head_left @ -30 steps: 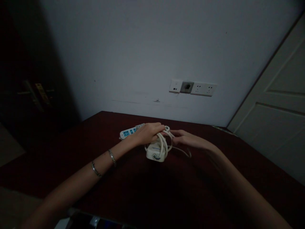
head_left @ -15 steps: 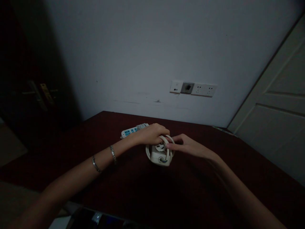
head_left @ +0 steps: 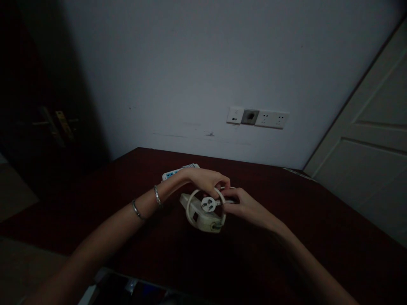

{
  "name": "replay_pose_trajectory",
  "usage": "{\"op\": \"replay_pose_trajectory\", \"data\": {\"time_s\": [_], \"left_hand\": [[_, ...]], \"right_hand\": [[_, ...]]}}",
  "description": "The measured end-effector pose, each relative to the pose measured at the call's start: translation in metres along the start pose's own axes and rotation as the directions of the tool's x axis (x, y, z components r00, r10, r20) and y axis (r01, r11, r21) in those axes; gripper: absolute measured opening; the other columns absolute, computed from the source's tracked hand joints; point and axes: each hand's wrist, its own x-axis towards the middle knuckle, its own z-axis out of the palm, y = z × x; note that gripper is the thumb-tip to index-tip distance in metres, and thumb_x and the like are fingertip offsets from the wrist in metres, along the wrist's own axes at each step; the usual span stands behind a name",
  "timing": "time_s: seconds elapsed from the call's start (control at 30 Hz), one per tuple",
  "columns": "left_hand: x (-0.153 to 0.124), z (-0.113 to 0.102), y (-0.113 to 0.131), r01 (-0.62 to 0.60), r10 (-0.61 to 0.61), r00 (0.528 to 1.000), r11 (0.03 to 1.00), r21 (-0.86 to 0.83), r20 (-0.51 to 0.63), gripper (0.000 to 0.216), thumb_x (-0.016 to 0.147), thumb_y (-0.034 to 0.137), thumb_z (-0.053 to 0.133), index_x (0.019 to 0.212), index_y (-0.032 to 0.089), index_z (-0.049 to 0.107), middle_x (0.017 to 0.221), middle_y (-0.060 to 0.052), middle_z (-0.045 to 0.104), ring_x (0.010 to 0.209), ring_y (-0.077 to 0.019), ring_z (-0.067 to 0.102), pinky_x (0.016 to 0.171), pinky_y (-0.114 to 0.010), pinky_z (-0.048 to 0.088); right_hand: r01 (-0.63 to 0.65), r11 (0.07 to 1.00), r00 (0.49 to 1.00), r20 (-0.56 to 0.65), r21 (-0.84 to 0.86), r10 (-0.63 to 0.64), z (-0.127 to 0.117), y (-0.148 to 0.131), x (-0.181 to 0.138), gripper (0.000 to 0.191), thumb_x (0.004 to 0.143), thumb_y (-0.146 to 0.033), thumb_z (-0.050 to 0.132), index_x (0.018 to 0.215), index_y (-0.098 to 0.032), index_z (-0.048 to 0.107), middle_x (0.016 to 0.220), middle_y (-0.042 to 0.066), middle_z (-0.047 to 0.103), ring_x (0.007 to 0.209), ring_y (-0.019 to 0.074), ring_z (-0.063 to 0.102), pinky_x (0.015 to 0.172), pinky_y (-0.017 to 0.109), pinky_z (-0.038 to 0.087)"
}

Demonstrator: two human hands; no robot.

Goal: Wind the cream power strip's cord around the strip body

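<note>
A cream power strip (head_left: 197,214) lies on the dark red table (head_left: 318,228), its white cord (head_left: 190,201) looped around it and its round plug (head_left: 208,204) resting on top. My left hand (head_left: 206,181) curls over the far side of the strip, fingers closed on the cord loops. My right hand (head_left: 243,205) pinches the cord just right of the plug. A second strip with blue sockets (head_left: 173,172) lies behind my left wrist, partly hidden.
Wall sockets (head_left: 257,117) sit on the grey wall above the table. A white door (head_left: 372,140) stands at the right, a dark door with a handle (head_left: 54,123) at the left. A dark flat object (head_left: 133,292) lies at the near edge.
The cream strip has been turned and drawn nearer to me, now lying flat with the plug on top. Both hands shifted with it, and the right hand moved closer to the plug.
</note>
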Motion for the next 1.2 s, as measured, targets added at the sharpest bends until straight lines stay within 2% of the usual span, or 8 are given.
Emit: {"op": "replay_pose_trajectory", "data": {"time_s": [0.1,0.37,0.5,0.7,0.87,1.07,1.13,1.2], "left_hand": [[0.000,0.001,-0.002,0.023,-0.014,0.996,0.994,-0.110,0.085,0.032,0.063,0.012,0.057,0.093,0.017,0.050,0.061,0.006,0.053,0.046,-0.0085,0.049,0.042,-0.019,0.035],[0.000,0.006,-0.004,0.036,-0.025,0.998,0.982,-0.184,0.066,0.035,0.063,0.015,0.061,0.097,0.014,0.054,0.058,0.005,0.056,0.047,-0.0090,0.052,0.042,-0.018,0.037],[-0.002,0.006,-0.007,-0.018,0.062,0.990,0.946,-0.322,0.127,0.046,0.066,0.020,0.065,0.110,0.015,0.051,0.064,0.004,0.058,0.053,-0.0102,0.054,0.048,-0.020,0.041],[-0.009,0.007,-0.021,-0.114,0.187,0.976,0.875,-0.471,0.112,0.054,0.070,0.025,0.067,0.120,0.019,0.048,0.077,0.002,0.060,0.071,-0.0126,0.057,0.061,-0.023,0.045],[-0.018,0.011,-0.029,-0.148,0.126,0.987,0.953,-0.266,-0.098,0.043,0.076,0.035,0.063,0.115,0.018,0.053,0.096,-0.003,0.061,0.088,-0.0146,0.057,0.076,-0.027,0.046],[-0.031,0.024,-0.025,-0.095,0.043,0.936,0.987,-0.133,-0.350,0.036,0.081,0.040,0.056,0.110,0.017,0.055,0.108,-0.007,0.060,0.098,-0.0167,0.056,0.085,-0.032,0.045],[-0.039,0.029,-0.024,-0.096,0.025,0.867,0.988,-0.118,-0.497,0.032,0.083,0.036,0.054,0.110,0.018,0.053,0.111,-0.007,0.058,0.100,-0.0165,0.054,0.087,-0.033,0.044],[-0.050,0.036,-0.025,-0.082,-0.010,0.746,0.991,-0.107,-0.666,0.027,0.084,0.031,0.052,0.106,0.017,0.051,0.110,-0.007,0.056,0.100,-0.0165,0.053,0.088,-0.035,0.044]], "right_hand": [[-0.009,0.998,0.998,-0.069,0.059,0.013,0.011,0.003,0.000,0.019,0.068,-0.022,0.054,0.079,-0.012,0.066,0.080,0.005,0.064,0.075,0.0185,0.057,0.068,0.027,0.044],[-0.040,0.991,0.986,-0.157,0.130,0.060,0.026,0.016,0.000,0.026,0.060,-0.021,0.059,0.084,-0.012,0.065,0.080,0.005,0.065,0.073,0.0181,0.057,0.065,0.026,0.044],[-0.061,0.993,0.977,-0.197,0.104,0.081,0.026,0.020,-0.002,0.020,0.059,-0.020,0.055,0.074,-0.012,0.063,0.067,0.002,0.060,0.062,0.0141,0.052,0.057,0.024,0.040],[-0.062,0.982,0.982,-0.167,0.176,0.092,0.024,0.021,-0.003,0.021,0.058,-0.020,0.056,0.077,-0.012,0.061,0.073,0.003,0.061,0.066,0.0159,0.054,0.060,0.025,0.042],[-0.012,0.969,0.988,-0.149,0.248,0.050,0.022,0.023,-0.005,0.020,0.063,-0.024,0.061,0.081,-0.014,0.060,0.077,0.003,0.063,0.073,0.0179,0.057,0.066,0.027,0.045],[0.047,0.960,0.987,-0.160,0.277,-0.002,0.025,0.025,-0.006,0.023,0.069,-0.029,0.061,0.088,-0.016,0.059,0.085,0.005,0.064,0.081,0.0200,0.058,0.073,0.031,0.047],[0.061,0.955,0.986,-0.164,0.289,-0.014,0.026,0.025,-0.007,0.024,0.070,-0.030,0.061,0.089,-0.016,0.059,0.087,0.006,0.064,0.081,0.0204,0.058,0.076,0.033,0.047],[0.065,0.957,0.986,-0.165,0.283,-0.018,0.026,0.026,-0.008,0.025,0.070,-0.031,0.061,0.090,-0.016,0.060,0.088,0.006,0.063,0.082,0.0206,0.057,0.078,0.034,0.047]]}}
